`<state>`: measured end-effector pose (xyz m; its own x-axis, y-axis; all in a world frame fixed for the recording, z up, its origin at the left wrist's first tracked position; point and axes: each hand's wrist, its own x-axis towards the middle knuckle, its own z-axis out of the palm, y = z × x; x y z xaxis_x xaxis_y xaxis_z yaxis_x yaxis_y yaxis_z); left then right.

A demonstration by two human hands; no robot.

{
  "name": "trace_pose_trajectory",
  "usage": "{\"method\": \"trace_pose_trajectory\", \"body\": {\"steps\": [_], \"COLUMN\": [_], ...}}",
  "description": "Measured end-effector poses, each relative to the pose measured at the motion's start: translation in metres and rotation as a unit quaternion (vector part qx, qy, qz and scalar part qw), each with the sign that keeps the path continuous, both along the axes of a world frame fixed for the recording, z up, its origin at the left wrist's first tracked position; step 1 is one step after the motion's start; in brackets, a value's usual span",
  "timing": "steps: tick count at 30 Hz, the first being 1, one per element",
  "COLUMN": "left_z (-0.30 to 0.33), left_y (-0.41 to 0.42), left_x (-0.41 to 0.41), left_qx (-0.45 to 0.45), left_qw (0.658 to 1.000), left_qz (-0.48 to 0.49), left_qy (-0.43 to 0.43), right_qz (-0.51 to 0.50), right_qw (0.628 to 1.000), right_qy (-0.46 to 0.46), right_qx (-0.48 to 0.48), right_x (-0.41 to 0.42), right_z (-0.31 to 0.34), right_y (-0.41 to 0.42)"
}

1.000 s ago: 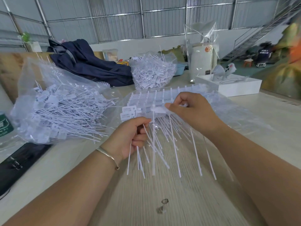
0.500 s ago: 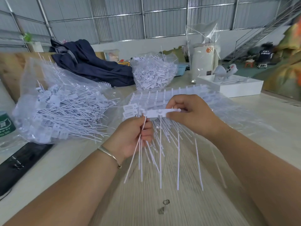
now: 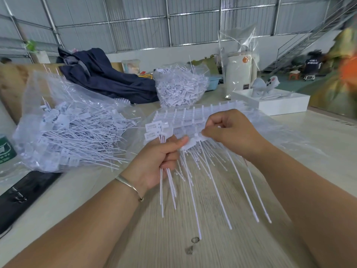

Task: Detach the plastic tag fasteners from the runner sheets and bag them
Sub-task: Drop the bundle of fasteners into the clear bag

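Head view: my left hand [image 3: 160, 163] grips detached fasteners [image 3: 170, 190], my right hand [image 3: 229, 132] pinches the runner sheet [image 3: 195, 141]; bag [image 3: 63, 128] at nine o'clock is already full, many sheets remain.

From my remote seat I see a pale wood-grain table [image 3: 193, 254] filling the view toward six o'clock, under even daylight. At twelve o'clock a corrugated metal wall [image 3: 139, 22] rises above a white lower wall [image 3: 173, 57]. Toward two o'clock a metal staircase [image 3: 301, 43] climbs over a green floor [image 3: 293, 83].
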<state>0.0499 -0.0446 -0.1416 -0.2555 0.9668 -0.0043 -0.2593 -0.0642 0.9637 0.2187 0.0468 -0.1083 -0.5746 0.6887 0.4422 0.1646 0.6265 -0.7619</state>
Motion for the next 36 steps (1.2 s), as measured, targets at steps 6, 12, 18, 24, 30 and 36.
{"method": "trace_pose_trajectory", "body": {"steps": [6,12,18,24,30,36], "left_z": [-0.004,-0.002,-0.001,-0.003,-0.003,0.002], "left_y": [0.002,-0.002,-0.001,0.000,-0.006,-0.007], "left_x": [0.000,-0.003,-0.006,-0.005,-0.003,0.001], "left_qx": [-0.050,-0.087,-0.102,-0.103,-0.026,0.015], "left_qw": [0.997,0.991,0.991,0.993,0.991,0.988], "left_qz": [-0.011,-0.078,-0.074,-0.044,-0.128,-0.153], "left_qy": [0.060,0.062,0.045,0.039,-0.009,-0.011], "right_qz": [0.042,0.051,0.049,0.031,0.137,0.192], "right_qw": [0.998,0.997,0.997,0.999,0.985,0.972], "right_qy": [0.012,0.004,0.000,-0.035,-0.008,0.027], "right_qx": [-0.039,-0.057,-0.061,-0.026,-0.108,-0.133], "right_x": [0.001,0.002,0.004,0.005,-0.002,-0.005], "right_z": [0.002,0.001,0.000,-0.004,-0.008,-0.004], "right_y": [0.000,0.002,0.009,0.017,0.006,-0.001]}}
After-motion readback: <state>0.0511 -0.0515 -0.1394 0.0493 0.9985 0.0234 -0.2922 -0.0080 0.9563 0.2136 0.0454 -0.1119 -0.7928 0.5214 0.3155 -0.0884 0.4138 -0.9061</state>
